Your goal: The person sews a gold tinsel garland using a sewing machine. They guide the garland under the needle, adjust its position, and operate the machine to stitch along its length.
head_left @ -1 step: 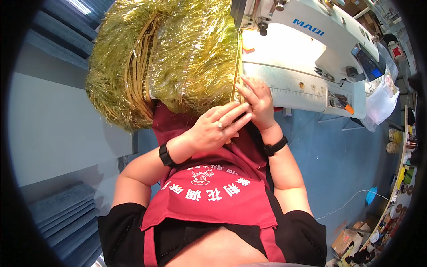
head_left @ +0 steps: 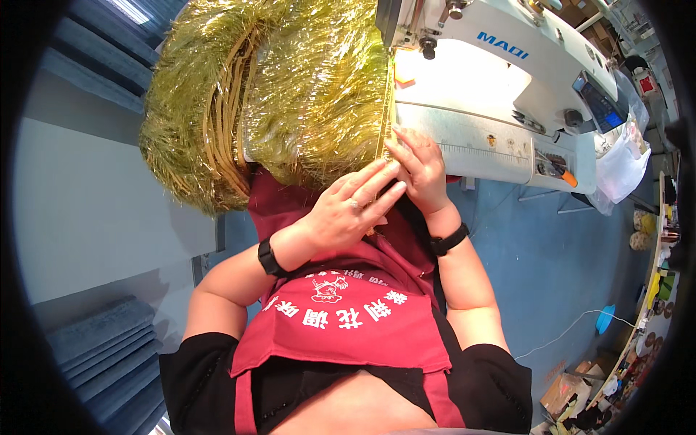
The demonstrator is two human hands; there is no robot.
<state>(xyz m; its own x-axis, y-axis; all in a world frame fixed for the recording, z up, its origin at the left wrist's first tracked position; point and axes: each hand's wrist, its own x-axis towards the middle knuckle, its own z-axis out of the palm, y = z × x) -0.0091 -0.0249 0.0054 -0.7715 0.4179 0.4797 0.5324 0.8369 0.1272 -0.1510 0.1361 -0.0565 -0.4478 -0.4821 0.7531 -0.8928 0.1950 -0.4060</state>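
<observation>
A big mass of shiny gold-green tinsel fringe [head_left: 319, 101] lies left of a white sewing machine [head_left: 536, 54]. Its narrow gold edge band [head_left: 389, 116] runs from under the machine's head down to my fingers. At the front edge of the machine bed [head_left: 464, 134], my right hand [head_left: 423, 172] pinches this band, fingers bent. My left hand [head_left: 349, 204] meets it from the left, fingertips closed against the band and touching the right hand's fingers. The fingers hide the band's grip point, and a bit of it shows below them.
Scissors or snips [head_left: 529, 121] lie on the machine bed. An orange-handled tool [head_left: 568, 176] sits in a tray at its right end. A small screen [head_left: 600, 100] and a white plastic bag [head_left: 623, 170] are beyond. A crowded shelf [head_left: 641, 319] lines the right side.
My left hand's fingertips have shifted very slightly up and left along the band. My right hand and the fringe are almost still.
</observation>
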